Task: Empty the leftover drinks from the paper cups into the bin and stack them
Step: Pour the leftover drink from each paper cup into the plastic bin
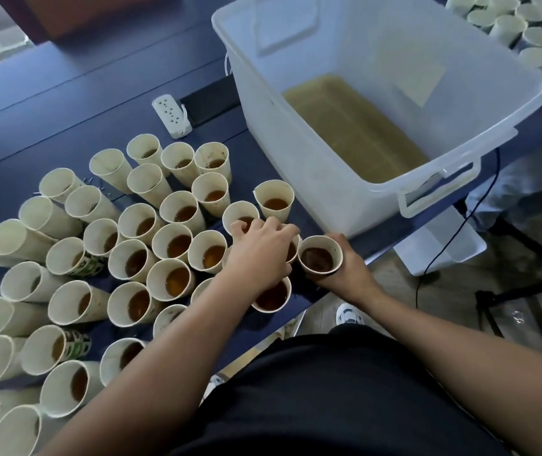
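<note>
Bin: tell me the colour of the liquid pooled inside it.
Murky yellowish-brown liquid in the clear plastic bin, seen best in the head view.

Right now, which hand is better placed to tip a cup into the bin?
Right. The right hand already grips a cup with dark drink and sits nearest the bin. The left hand reaches over the other cups, farther from it.

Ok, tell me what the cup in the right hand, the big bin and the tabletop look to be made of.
Cup in the right hand: paper by the look, matte cream wall with a thin rolled rim.
Bin: translucent plastic, probably; milky smooth walls that let light through, with a moulded handle.
Tabletop: dark blue, smooth and matte with straight seams; likely laminate or painted board, though that cannot be told for sure.
</note>
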A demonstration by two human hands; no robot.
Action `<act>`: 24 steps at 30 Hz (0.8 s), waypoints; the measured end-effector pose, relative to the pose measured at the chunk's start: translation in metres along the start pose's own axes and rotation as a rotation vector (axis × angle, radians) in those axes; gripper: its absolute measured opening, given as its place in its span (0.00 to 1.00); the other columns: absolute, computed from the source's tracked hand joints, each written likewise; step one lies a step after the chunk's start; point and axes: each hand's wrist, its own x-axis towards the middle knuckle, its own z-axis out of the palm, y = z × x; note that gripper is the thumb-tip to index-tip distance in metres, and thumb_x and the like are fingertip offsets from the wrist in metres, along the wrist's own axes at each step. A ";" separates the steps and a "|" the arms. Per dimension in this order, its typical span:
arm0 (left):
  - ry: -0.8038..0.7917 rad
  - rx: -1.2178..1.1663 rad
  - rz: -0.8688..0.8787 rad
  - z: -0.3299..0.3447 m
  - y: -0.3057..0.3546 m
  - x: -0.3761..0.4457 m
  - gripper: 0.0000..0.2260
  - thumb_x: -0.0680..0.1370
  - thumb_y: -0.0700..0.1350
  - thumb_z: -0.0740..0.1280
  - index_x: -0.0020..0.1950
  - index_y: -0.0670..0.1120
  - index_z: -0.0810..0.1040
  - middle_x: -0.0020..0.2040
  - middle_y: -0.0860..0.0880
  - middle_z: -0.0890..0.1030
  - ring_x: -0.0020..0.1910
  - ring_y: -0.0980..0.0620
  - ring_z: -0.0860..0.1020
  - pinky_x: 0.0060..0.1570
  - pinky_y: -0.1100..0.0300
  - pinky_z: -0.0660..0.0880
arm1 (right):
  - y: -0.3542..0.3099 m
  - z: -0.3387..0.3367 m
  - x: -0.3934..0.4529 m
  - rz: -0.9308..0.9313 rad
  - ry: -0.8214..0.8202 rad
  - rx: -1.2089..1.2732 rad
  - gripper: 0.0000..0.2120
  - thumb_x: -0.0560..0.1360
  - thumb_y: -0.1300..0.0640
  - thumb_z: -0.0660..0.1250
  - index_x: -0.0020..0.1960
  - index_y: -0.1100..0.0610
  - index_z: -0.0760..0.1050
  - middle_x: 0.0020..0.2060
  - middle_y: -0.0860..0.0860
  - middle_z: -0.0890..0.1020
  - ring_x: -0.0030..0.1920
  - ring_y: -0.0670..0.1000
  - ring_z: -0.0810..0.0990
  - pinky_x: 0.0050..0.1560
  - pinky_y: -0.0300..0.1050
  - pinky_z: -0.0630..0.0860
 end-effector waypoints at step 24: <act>0.491 -0.937 0.003 -0.111 -0.020 -0.041 0.09 0.82 0.45 0.66 0.47 0.48 0.85 0.33 0.55 0.82 0.32 0.58 0.78 0.37 0.61 0.76 | -0.151 -0.038 -0.010 -0.428 0.067 0.138 0.35 0.66 0.57 0.78 0.64 0.40 0.63 0.56 0.36 0.76 0.57 0.44 0.78 0.56 0.41 0.76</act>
